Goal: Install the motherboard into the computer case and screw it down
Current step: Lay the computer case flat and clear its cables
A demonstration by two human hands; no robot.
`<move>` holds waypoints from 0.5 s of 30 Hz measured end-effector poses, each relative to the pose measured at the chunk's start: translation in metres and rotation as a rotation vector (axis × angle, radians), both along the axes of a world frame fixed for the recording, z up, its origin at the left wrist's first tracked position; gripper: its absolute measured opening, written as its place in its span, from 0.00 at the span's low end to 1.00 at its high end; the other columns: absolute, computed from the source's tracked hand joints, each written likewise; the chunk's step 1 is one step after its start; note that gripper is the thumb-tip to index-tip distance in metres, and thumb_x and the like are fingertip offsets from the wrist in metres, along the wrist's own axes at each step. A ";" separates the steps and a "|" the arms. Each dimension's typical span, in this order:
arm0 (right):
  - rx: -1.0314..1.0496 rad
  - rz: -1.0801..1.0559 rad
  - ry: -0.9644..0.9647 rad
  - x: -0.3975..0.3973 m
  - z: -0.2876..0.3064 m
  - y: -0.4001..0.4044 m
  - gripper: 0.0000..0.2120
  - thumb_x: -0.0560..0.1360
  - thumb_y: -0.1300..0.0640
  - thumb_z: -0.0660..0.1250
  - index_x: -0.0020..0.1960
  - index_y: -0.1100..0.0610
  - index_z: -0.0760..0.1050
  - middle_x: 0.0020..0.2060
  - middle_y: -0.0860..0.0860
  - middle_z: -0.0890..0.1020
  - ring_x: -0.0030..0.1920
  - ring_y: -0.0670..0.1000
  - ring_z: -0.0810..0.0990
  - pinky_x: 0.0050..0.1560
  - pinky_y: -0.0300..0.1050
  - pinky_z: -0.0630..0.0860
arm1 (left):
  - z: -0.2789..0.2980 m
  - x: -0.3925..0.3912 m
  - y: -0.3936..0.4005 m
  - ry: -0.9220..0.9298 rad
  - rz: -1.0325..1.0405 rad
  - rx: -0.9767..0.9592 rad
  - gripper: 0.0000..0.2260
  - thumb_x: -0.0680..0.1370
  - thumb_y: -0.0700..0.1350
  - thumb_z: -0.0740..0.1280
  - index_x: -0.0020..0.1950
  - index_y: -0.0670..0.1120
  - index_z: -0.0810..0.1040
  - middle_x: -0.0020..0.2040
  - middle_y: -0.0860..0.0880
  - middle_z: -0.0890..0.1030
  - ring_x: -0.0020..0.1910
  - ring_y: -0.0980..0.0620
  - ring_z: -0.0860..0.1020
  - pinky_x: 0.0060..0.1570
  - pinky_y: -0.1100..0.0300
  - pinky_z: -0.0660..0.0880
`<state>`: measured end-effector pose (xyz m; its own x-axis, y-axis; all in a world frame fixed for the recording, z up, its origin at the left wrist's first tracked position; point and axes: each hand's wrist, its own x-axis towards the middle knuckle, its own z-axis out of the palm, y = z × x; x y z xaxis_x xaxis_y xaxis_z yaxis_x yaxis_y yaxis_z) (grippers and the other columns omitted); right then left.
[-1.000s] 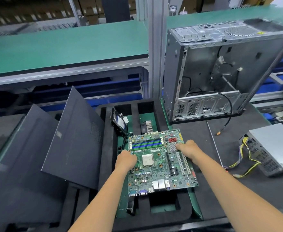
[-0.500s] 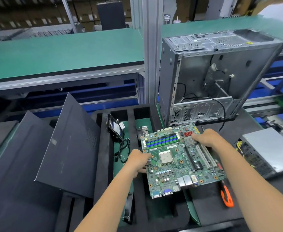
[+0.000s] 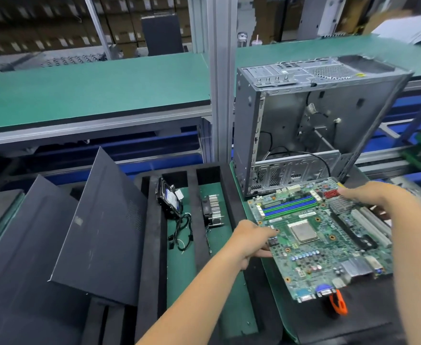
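Note:
I hold a green motherboard [image 3: 321, 242] in the air, tilted, just in front of the open grey computer case [image 3: 304, 125]. My left hand [image 3: 253, 239] grips its left edge, thumb on top. My right hand [image 3: 368, 194] grips its far right corner near the red connector. The case stands upright with its open side facing me; loose black cables hang inside it. The board's rear ports point toward me.
A black foam tray [image 3: 152, 245] on the left holds a hard drive [image 3: 168, 201], a cable bundle [image 3: 182, 232] and a heatsink [image 3: 211, 210]. Dark side panels [image 3: 99, 232] lean at the far left. An orange-handled tool [image 3: 337, 305] lies under the board's near edge.
The motherboard has been lifted out of the foam tray and carried to the right, toward the case. Both hands moved with it. The orange tool came into view.

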<state>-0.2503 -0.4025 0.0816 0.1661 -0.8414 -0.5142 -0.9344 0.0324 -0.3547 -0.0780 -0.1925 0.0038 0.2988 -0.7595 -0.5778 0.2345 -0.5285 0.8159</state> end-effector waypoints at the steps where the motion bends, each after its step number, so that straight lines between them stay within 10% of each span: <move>1: -0.005 -0.028 -0.007 -0.003 0.001 -0.003 0.39 0.74 0.40 0.66 0.75 0.64 0.61 0.74 0.59 0.63 0.72 0.62 0.64 0.68 0.58 0.64 | 0.002 -0.005 -0.003 0.006 -0.012 -0.010 0.10 0.74 0.45 0.70 0.49 0.41 0.74 0.48 0.43 0.78 0.29 0.56 0.82 0.49 0.54 0.81; 11: -0.045 -0.213 -0.038 -0.005 0.008 -0.024 0.35 0.77 0.47 0.67 0.74 0.66 0.60 0.74 0.62 0.62 0.71 0.65 0.64 0.66 0.60 0.64 | 0.005 -0.042 -0.025 0.034 0.060 -0.086 0.18 0.72 0.46 0.70 0.58 0.38 0.72 0.56 0.42 0.76 0.46 0.49 0.80 0.45 0.57 0.81; 15: -0.098 -0.218 -0.018 -0.002 -0.003 -0.013 0.35 0.75 0.46 0.69 0.72 0.67 0.63 0.73 0.62 0.64 0.69 0.65 0.68 0.64 0.58 0.67 | -0.003 -0.034 -0.019 0.009 0.100 -0.068 0.12 0.74 0.45 0.70 0.53 0.39 0.76 0.46 0.50 0.76 0.44 0.54 0.80 0.34 0.64 0.79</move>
